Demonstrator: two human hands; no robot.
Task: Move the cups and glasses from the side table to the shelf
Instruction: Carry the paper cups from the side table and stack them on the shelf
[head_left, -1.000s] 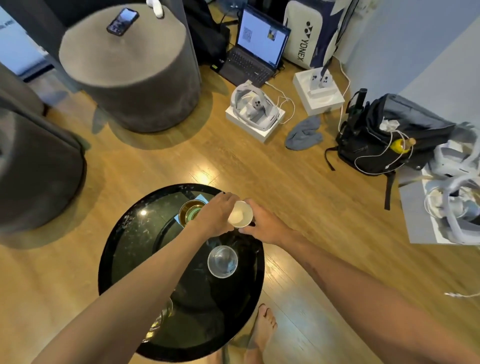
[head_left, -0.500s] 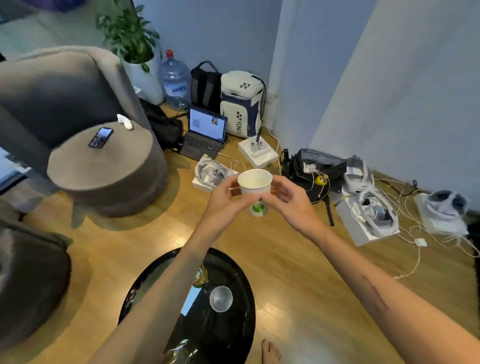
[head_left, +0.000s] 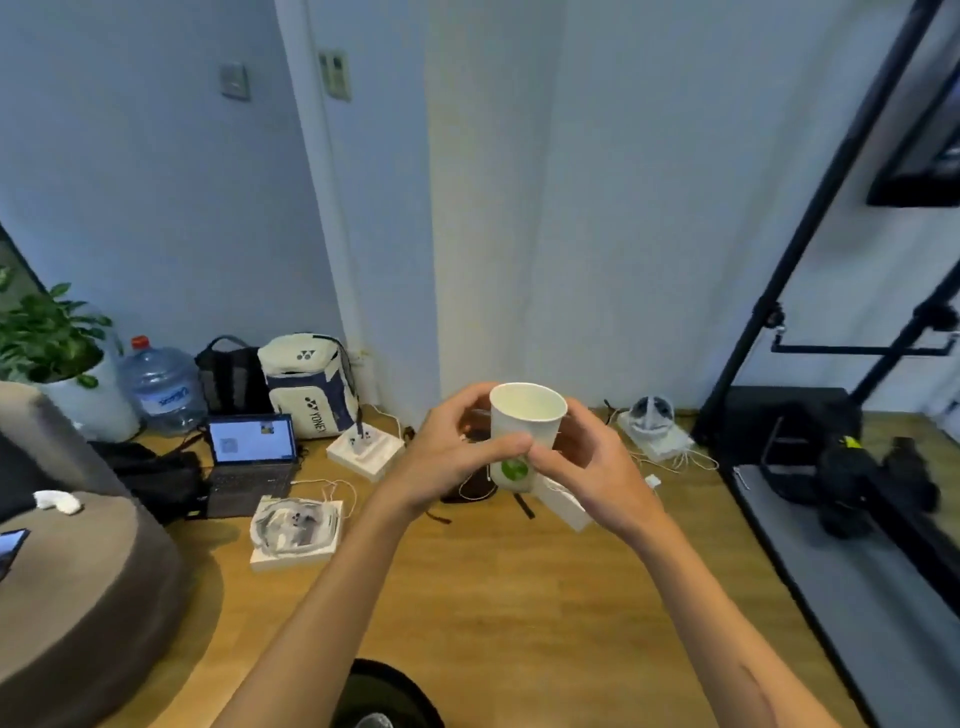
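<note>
Holding centre frame: our left hand (head_left: 447, 462) and right hand (head_left: 587, 467) both clasp an upright white paper cup (head_left: 524, 436).

Paper cup (head_left: 524, 431): white, tapered, round green logo low on its wall; upright, mouth open upward, interior appears empty; held in mid-air above the wooden floor. Side table (head_left: 387, 693): black, round; only its far edge shows at the bottom of view.

Soft, cool daylight is filling the room; the shelf (head_left: 810, 291) frame is bending from wide-angle distortion, everything slightly blurred.
</note>
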